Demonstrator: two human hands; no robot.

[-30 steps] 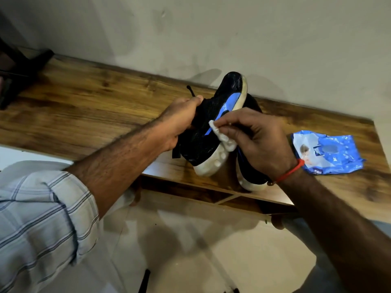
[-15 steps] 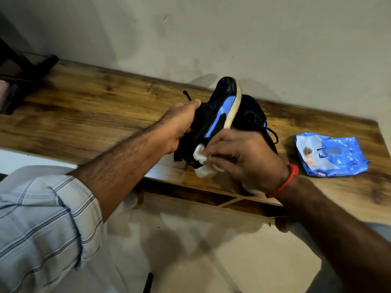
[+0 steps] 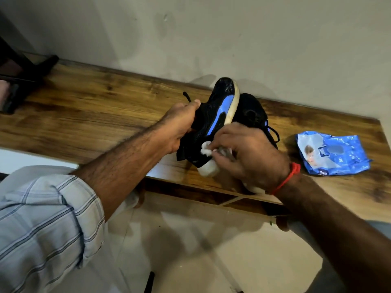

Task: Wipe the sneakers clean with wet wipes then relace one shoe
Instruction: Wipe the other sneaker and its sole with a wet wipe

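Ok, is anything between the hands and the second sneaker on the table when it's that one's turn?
Partly. The held sneaker, gripped by the left hand, and the right hand with the wipe sit in front of the second sneaker on the table. Nothing else visibly blocks it.

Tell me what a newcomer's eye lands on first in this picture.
First, the black and blue sneaker held tilted above the wooden shelf: the left hand grips it while the right hand presses a white wipe near its heel. Next, the blue wipes pack lying to the right, and the second sneaker behind.
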